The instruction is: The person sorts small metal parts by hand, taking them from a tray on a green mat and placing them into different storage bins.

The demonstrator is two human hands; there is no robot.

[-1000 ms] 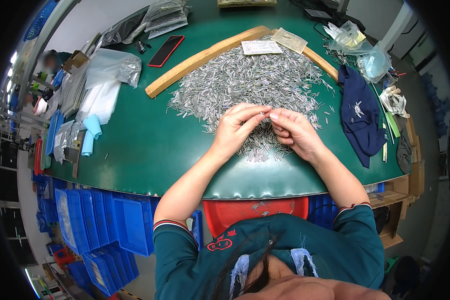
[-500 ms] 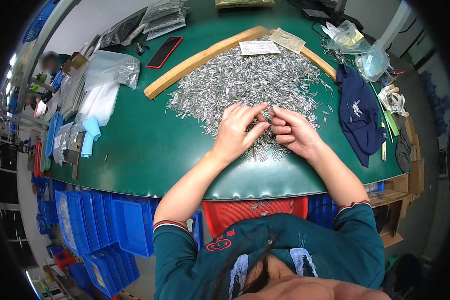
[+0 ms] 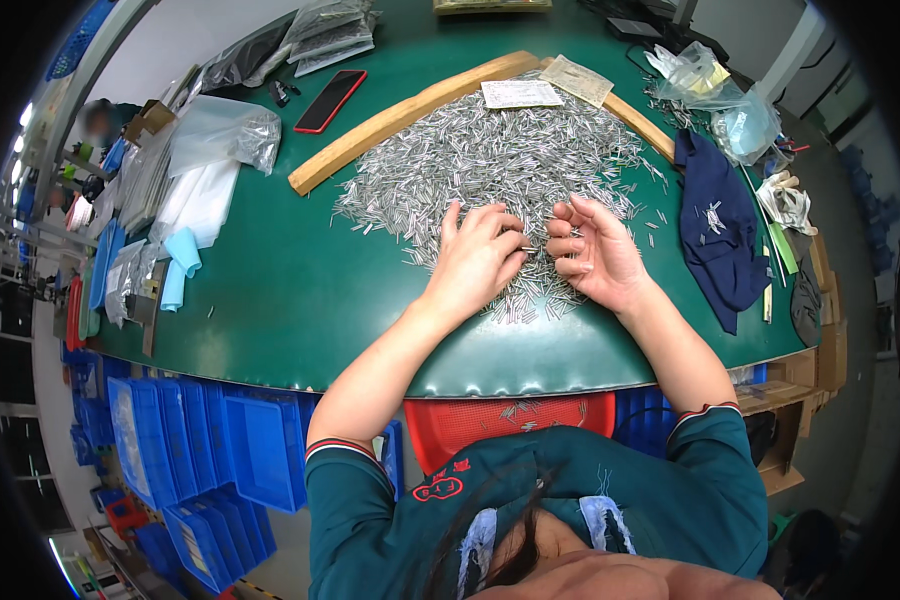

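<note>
A wide heap of small silvery metal pins (image 3: 490,150) lies on the green tabletop (image 3: 300,290). My left hand (image 3: 475,255) rests palm down on the near part of the heap, fingers bent, a pin seemingly pinched at the thumb and fingertips. Just to its right is my right hand (image 3: 600,255), turned on its side with the palm facing left. Its fingers are loosely curled and apart, and I make out nothing held in them. A narrow gap with pins below separates the two hands.
Wooden bars (image 3: 400,120) border the heap's far side; paper slips (image 3: 522,94) lie there. A phone (image 3: 330,101) and plastic bags (image 3: 205,170) are left, a dark blue cloth (image 3: 715,230) right. A red basket (image 3: 440,430) sits below the near edge, blue bins (image 3: 260,450) lower left.
My hands were nearly touching at the fingertips, and now they are apart. The left has drawn back slightly left and down onto the pins; the right's thumb and fingers have loosened.
</note>
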